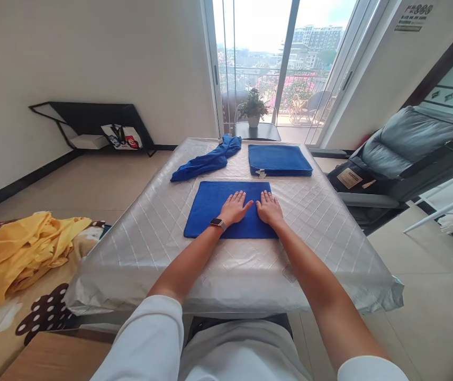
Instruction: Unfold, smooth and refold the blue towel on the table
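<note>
A blue towel [206, 211] lies flat in a rectangle on the silver table cover. My left hand [234, 207], with a watch [217, 223] on its wrist, rests palm down on the middle of the towel, fingers stretched out. Palm down near the towel's right edge is my right hand [270, 207], its fingers also extended and the thumb pointing toward the left one. Beyond, at the back right, sits a stack of folded blue towels [280, 159] with a white tag at its front. A crumpled blue towel [210, 160] is bunched at the back left.
The silver quilted cover [151, 238] drapes over the table edges. Yellow cloth [28, 248] is heaped at the left, above a wooden surface [60, 357]. A grey reclining chair [413, 143] stands at the right. Behind the table, a potted plant [253, 108] sits on a chair before the glass door.
</note>
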### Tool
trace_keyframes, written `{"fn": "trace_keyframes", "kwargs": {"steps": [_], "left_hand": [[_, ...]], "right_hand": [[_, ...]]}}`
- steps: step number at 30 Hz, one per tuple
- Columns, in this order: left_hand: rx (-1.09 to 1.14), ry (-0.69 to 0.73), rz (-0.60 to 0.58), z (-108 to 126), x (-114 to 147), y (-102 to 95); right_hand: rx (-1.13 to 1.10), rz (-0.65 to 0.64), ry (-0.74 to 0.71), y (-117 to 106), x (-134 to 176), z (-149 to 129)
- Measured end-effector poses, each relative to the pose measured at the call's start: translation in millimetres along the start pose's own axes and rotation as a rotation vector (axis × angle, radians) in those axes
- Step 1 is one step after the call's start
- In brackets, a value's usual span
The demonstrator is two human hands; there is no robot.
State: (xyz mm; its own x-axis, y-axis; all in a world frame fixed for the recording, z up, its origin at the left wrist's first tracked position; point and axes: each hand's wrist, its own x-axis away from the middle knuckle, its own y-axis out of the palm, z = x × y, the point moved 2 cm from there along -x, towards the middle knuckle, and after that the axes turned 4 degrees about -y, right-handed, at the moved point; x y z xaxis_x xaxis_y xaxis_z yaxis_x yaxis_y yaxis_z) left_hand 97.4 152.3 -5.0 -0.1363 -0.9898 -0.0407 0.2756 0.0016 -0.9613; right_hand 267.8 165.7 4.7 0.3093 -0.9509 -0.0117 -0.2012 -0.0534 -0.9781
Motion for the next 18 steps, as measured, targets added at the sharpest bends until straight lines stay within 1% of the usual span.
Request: {"fn": "trace_keyframes", "kwargs": {"steps": [2,4,6,7,10,12,14,16,18], "left_hand": [[-0.026,-0.108,0.01,-38.5,14.4,-10.4],[-0.046,-0.207,0.024,-71.4,30.0,-19.7],[-0.063,-0.272,0.038,-94.6,44.4,-26.6],[-0.068,-0.288,0.044,-102.1,50.4,-29.0],[-0.071,-0.301,0.047,-110.5,61.3,-32.6],[-0.072,-0.299,0.048,-108.7,63.4,-33.7],[-0.075,-0.308,0.07,-104.4,63.8,-36.4],[-0.077,-0.322,0.133,-98.2,65.7,-43.9],[-0.065,-0.305,0.231,-89.1,73.0,-57.2]], "right_hand": [[-0.004,-0.003,0.005,0.9,-1.0,-0.4],[0.001,-0.01,0.008,1.8,-2.0,0.2],[0.008,-0.016,0.007,1.7,-3.5,0.5],[0.012,-0.021,0.008,1.2,-4.3,0.0],[0.034,-0.036,0.025,-2.8,-4.0,-3.8],[0.071,-0.012,0.023,-7.7,2.0,-8.3],[0.107,0.031,-0.004,-13.7,15.8,-13.2],[0.113,0.036,-0.032,-18.2,37.1,-17.1],[0.092,0.004,-0.051,-19.8,62.5,-19.3]]}}
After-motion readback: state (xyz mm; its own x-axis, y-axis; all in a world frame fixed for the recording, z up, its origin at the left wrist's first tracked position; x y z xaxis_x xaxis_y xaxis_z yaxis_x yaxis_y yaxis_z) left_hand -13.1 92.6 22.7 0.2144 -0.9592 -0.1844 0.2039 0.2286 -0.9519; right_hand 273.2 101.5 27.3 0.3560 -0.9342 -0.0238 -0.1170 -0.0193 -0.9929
